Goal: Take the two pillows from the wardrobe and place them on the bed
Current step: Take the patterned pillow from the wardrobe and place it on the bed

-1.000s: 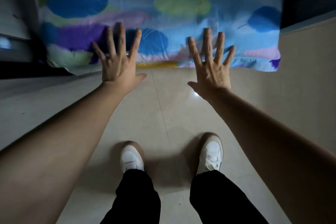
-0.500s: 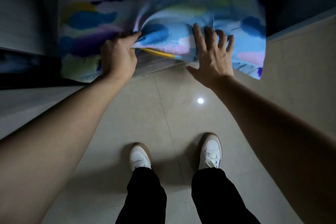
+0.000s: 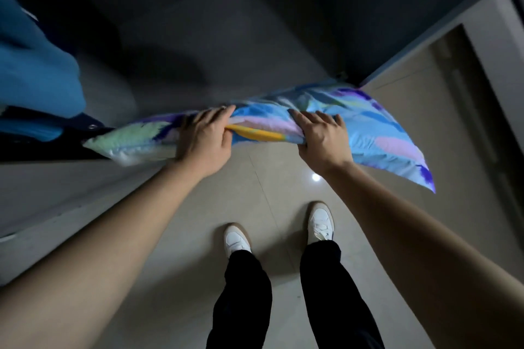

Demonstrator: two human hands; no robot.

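A pillow [image 3: 377, 133] in a light-blue case with purple, pink, green and yellow feather shapes hangs flat in front of me, above the floor. My left hand [image 3: 204, 136] grips its near edge left of the middle. My right hand [image 3: 320, 136] grips the same edge further right. The pillow's left corner [image 3: 113, 144] reaches over the dark wardrobe's bottom edge. Behind it the wardrobe interior [image 3: 198, 37] is dark and I see no second pillow there.
Blue cloth [image 3: 31, 73] hangs at the left inside the wardrobe. The wardrobe's right side panel [image 3: 425, 45] runs diagonally. Beige floor tiles [image 3: 175, 235] lie below, with my white shoes [image 3: 236, 241] and black trousers on them. The bed is out of view.
My open hands reached the pillow standing in the wardrobe, closed on its lower edge and drew it out toward me; it now lies flat in my grip.
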